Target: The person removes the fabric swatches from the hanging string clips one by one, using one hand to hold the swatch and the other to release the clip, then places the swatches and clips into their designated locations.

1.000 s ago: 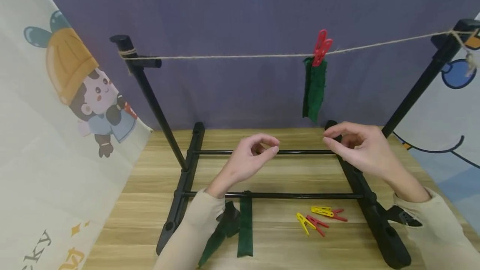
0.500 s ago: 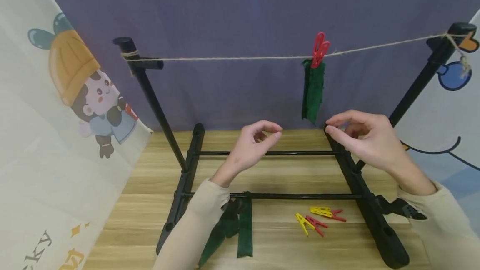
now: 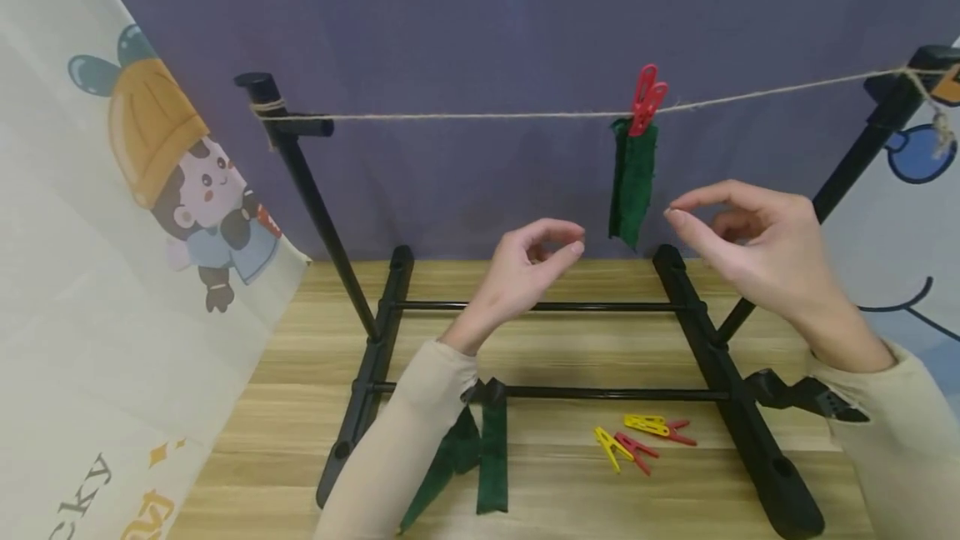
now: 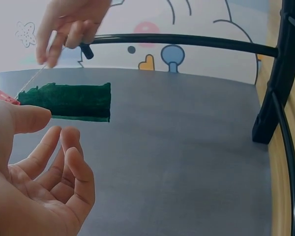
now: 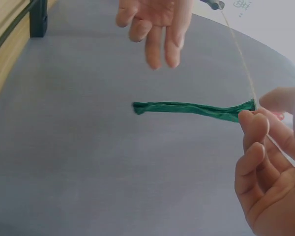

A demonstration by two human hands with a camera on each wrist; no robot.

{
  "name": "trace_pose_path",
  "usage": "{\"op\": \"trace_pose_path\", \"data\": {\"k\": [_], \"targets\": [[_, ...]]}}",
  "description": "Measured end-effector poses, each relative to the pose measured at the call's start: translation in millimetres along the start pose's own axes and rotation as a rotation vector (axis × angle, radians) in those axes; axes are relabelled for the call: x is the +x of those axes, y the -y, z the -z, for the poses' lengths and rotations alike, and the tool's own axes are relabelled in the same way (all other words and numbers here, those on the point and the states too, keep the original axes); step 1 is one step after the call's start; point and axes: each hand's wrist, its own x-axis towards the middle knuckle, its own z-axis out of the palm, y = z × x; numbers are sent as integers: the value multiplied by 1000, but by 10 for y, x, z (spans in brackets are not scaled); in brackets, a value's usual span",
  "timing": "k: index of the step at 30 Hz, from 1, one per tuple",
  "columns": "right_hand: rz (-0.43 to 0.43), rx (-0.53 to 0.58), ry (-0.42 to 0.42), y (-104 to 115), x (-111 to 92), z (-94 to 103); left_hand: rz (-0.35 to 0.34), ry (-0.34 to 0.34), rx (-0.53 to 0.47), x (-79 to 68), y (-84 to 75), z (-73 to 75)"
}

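Note:
A green cloth strip (image 3: 634,177) hangs folded from the twine line (image 3: 450,117), held there by a red clothespin (image 3: 647,101). To the left of the strip and lower, my left hand (image 3: 527,267) hovers with loosely bent fingers and nothing in its grasp. My right hand (image 3: 765,252) is in the air to the strip's right, thumb and forefinger near each other with a gap between them. Both wrist views show the strip beyond the fingers: the green cloth (image 4: 69,102) in the left one, the same green cloth (image 5: 187,109) in the right one.
The black rack's left post (image 3: 318,207) and right post (image 3: 862,157) carry the line. Yellow clothespins (image 3: 645,423) and red clothespins (image 3: 636,448) lie on the wooden table (image 3: 570,490). More green cloth (image 3: 492,457) lies by the front crossbar (image 3: 600,393), partly behind my left sleeve.
Both hands have risen and shifted to the right, coming up closer to the hanging strip's level. The camera view has shifted slightly. The strip and clothespins stay in place.

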Motion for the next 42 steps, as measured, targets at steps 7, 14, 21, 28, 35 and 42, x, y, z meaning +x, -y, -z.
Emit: {"op": "trace_pose_path", "data": {"k": [7,14,21,28,35,42], "targets": [[105,-44,-76,205,186,41,-2,-25,-12,113,-55,-33],[111,-33,-146,316,335,39,-24,-36,-35,232,-111,-51],[132,-36,-203,362,464,15,-10,-30,-40,341,-179,-82],[27,-14,-170,245,588,4,19,-11,-61,309,-523,-91],[-78,52,-65,135,714,-5,27,-27,-76,362,-590,-138],[-85,115,-50,146,769,-20,-19,-54,-38,486,-376,-198]]}}
